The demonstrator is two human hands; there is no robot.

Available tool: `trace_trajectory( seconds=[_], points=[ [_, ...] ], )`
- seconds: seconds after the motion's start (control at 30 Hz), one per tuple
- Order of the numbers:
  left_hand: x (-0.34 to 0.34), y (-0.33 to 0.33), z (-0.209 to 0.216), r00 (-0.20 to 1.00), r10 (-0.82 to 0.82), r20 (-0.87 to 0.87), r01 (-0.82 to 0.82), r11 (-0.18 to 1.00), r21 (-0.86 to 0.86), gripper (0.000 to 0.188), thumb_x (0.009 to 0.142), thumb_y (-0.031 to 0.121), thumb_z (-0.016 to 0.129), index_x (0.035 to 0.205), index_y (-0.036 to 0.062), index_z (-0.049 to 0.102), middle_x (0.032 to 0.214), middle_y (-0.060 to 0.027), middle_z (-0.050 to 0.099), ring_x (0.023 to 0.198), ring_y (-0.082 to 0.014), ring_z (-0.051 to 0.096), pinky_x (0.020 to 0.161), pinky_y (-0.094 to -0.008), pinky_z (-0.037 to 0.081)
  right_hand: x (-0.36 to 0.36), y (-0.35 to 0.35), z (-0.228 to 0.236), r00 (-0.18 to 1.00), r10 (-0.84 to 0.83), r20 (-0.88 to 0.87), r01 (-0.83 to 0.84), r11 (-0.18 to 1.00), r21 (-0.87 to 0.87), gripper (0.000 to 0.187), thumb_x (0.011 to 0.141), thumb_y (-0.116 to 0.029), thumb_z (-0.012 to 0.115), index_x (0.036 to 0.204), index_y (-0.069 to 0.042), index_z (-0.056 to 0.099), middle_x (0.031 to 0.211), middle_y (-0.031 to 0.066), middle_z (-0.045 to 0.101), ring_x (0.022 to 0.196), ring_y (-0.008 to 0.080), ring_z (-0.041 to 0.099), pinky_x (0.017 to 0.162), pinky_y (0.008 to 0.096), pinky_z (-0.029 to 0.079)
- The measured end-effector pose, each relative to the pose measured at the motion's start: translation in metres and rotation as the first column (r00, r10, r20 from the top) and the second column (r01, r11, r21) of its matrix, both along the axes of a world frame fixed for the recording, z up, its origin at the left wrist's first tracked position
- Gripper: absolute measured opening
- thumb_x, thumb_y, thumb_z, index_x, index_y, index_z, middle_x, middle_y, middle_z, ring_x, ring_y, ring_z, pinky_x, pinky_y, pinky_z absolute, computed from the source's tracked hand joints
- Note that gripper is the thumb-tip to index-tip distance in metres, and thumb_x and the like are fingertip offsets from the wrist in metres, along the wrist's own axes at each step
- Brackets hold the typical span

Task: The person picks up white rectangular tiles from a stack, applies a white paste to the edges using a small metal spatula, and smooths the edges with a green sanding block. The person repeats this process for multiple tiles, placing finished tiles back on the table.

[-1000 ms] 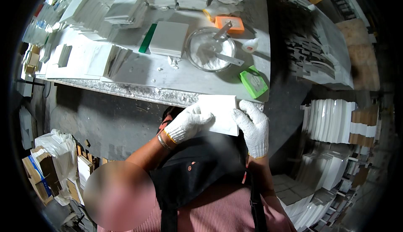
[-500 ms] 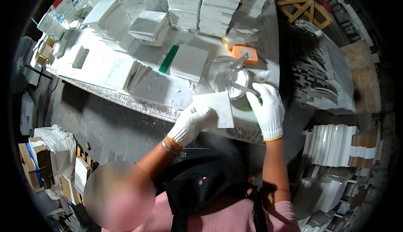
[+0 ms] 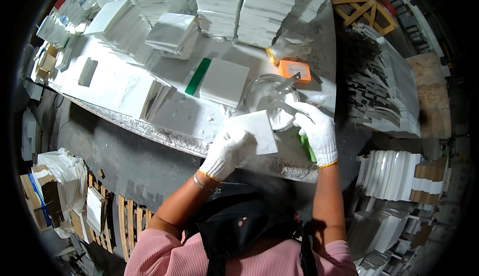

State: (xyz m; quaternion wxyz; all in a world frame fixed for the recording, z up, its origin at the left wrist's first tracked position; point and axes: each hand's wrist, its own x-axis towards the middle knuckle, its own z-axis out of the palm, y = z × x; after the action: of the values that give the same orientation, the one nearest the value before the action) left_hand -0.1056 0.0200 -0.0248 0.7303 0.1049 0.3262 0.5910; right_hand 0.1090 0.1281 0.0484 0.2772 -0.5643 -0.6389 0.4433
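My left hand, in a white knit glove, grips a square white marble tile by its left side and holds it up at the table's front edge. The gloved right hand is closed on a flat-bladed putty knife, whose blade reaches over a round bowl. Below the right palm shows a green piece, probably its handle. White paste lies in the bowl. A second metal blade rests across its far rim.
Left of the bowl sit a short stack of white tiles and a green strip. An orange box and a loose glove lie beyond it. Tall tile stacks line the table's back; more slabs stand at the right.
My right hand has drawn its fingers in around the putty knife, and more of the green piece shows beneath it. The left hand still holds the tile in nearly the same place.
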Motion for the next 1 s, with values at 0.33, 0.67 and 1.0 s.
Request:
trace_trajectory(
  seconds=[0.33, 0.67, 1.0],
  points=[
    [0.002, 0.003, -0.007, 0.999, 0.031, 0.025, -0.031, 1.0, 0.004, 0.045, 0.092, 0.021, 0.069, 0.129, 0.0016, 0.053, 0.103, -0.007, 0.066, 0.09, -0.0171, 0.065, 0.08, -0.0342, 0.055, -0.011, 0.011, -0.01, 0.999, 0.028, -0.018, -0.03, 0.993, -0.115, 0.029, 0.094, -0.012, 0.059, 0.118, 0.0, 0.069, 0.078, 0.0026, 0.067, 0.055, 0.0043, 0.051, 0.052, 0.0196, 0.04],
    [0.005, 0.003, -0.008, 0.999, 0.041, 0.003, -0.041, 0.999, -0.026, 0.051, 0.091, 0.018, 0.07, 0.135, 0.0025, 0.048, 0.109, -0.0069, 0.064, 0.095, -0.0175, 0.065, 0.085, -0.0357, 0.056, -0.017, -0.008, 0.021, 0.948, -0.175, -0.264, 0.111, 0.964, -0.24, 0.028, 0.093, -0.008, 0.06, 0.116, 0.005, 0.068, 0.076, 0.0078, 0.067, 0.056, 0.0055, 0.053, 0.05, 0.0177, 0.039],
    [0.006, 0.004, -0.005, 0.999, 0.045, 0.014, -0.044, 0.998, -0.042, 0.052, 0.091, 0.017, 0.07, 0.136, 0.0027, 0.048, 0.114, -0.009, 0.063, 0.1, -0.0209, 0.065, 0.086, -0.0382, 0.057, -0.022, -0.017, 0.03, 0.959, -0.144, -0.243, 0.107, 0.981, -0.16, 0.027, 0.094, -0.007, 0.059, 0.117, 0.003, 0.069, 0.081, 0.0063, 0.066, 0.064, 0.0055, 0.057, 0.053, 0.0175, 0.041]
  ],
)
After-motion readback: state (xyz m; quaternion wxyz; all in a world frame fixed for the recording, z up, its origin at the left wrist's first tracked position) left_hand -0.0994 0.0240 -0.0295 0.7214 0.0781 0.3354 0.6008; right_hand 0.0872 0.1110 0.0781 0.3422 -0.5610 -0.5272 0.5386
